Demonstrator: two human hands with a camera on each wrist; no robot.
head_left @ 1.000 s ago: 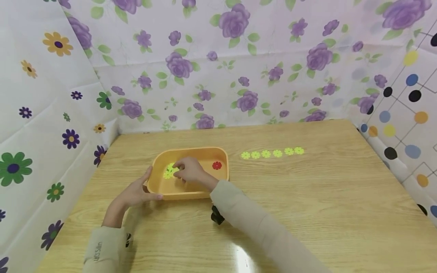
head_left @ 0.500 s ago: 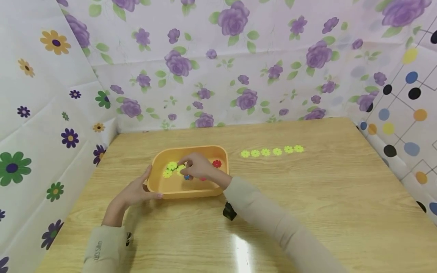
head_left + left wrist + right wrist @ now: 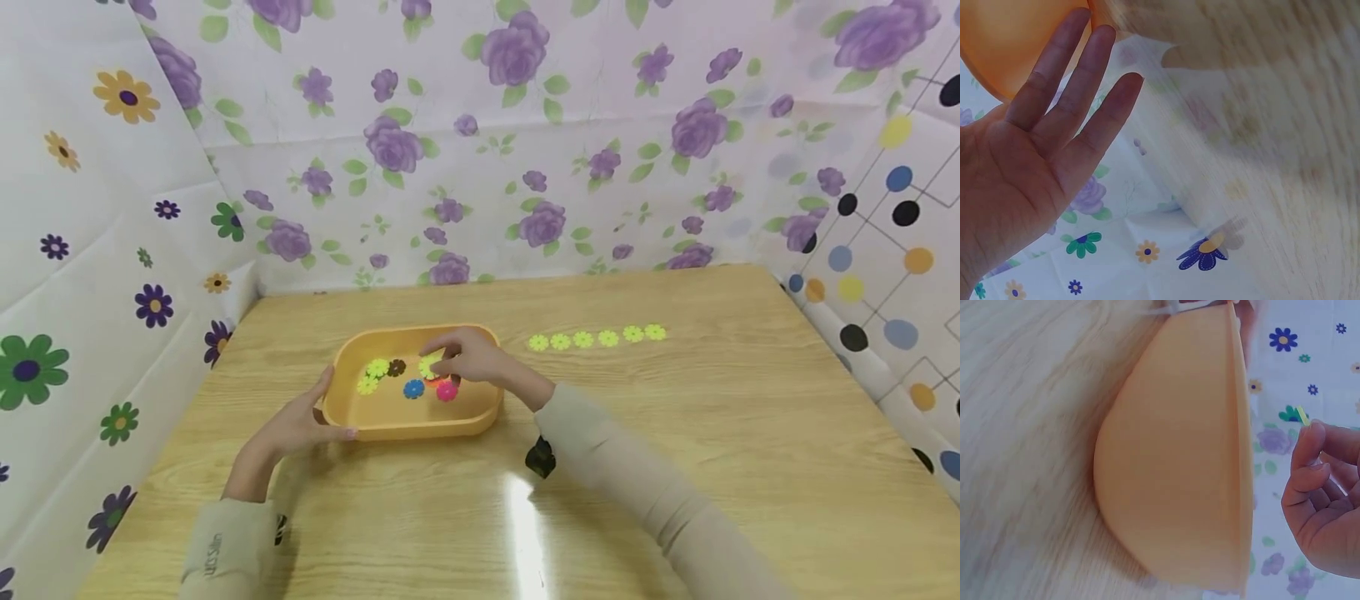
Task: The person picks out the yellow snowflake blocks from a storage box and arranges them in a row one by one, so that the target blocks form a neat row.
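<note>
Plain orange is being shown by the tray (image 3: 416,432), against which a blue flower (image 3: 413,389), a pink flower (image 3: 447,392) and a brown flower (image 3: 396,367) are being seen. Yellow-green is being carried by the held flower (image 3: 427,367) and the flower row (image 3: 583,340). Pale wood grain is being displayed by the table (image 3: 712,408). Purple roses are being borne by the white back cloth (image 3: 450,117).

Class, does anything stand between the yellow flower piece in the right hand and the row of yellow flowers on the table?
Yes, the orange tray's right wall. The right hand pinches the yellow flower piece on the tray's inner side; the row lies outside. The piece seems higher than the rim; nothing else visible intervenes.
</note>
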